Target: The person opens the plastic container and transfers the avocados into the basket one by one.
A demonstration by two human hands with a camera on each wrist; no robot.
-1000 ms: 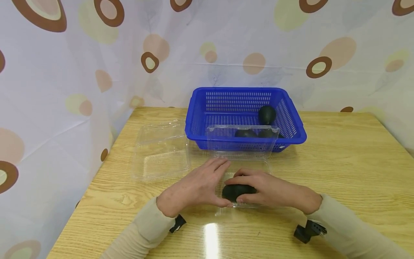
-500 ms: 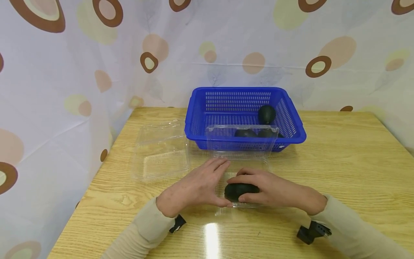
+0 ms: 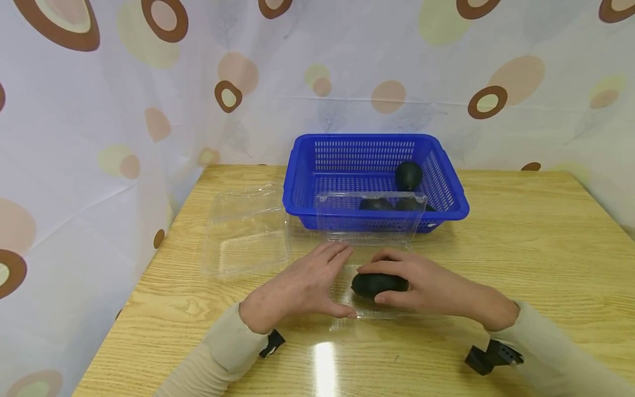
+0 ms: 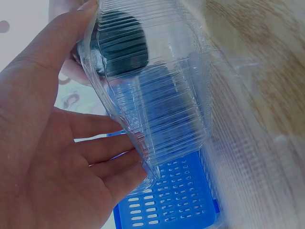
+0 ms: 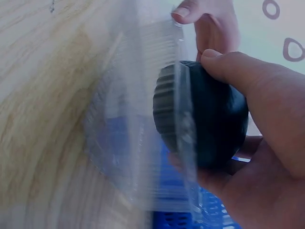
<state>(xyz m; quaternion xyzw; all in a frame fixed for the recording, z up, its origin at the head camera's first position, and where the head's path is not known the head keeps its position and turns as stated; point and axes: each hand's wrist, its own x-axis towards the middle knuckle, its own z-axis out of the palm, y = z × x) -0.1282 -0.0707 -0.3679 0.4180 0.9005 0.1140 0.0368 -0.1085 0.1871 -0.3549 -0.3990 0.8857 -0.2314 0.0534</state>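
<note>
My right hand [image 3: 436, 284] grips a dark green avocado [image 3: 379, 285] from its right side, fingers over the far side and thumb on the near side. The avocado overlaps the base of a clear plastic clamshell box [image 3: 382, 315] whose lid [image 3: 369, 223] stands raised behind it. In the right wrist view, part of the avocado [image 5: 214, 119] shows through the box wall and the rest above the rim. At the box's left end my left hand [image 3: 307, 281] is spread, thumb by the front rim; in the left wrist view its outstretched fingers [image 4: 102, 148] touch the rim.
Behind the box stands a blue perforated basket [image 3: 297, 204] holding several avocados [image 3: 409, 175] on its right side. Another clear plastic box [image 3: 248, 242] lies to the left, beside the basket. A patterned cloth [image 3: 278, 66] hangs behind and left of the wooden table [image 3: 526, 248].
My right hand has shifted a little to the right and slightly back, carrying the avocado with it. My left hand and the boxes have stayed in place.
</note>
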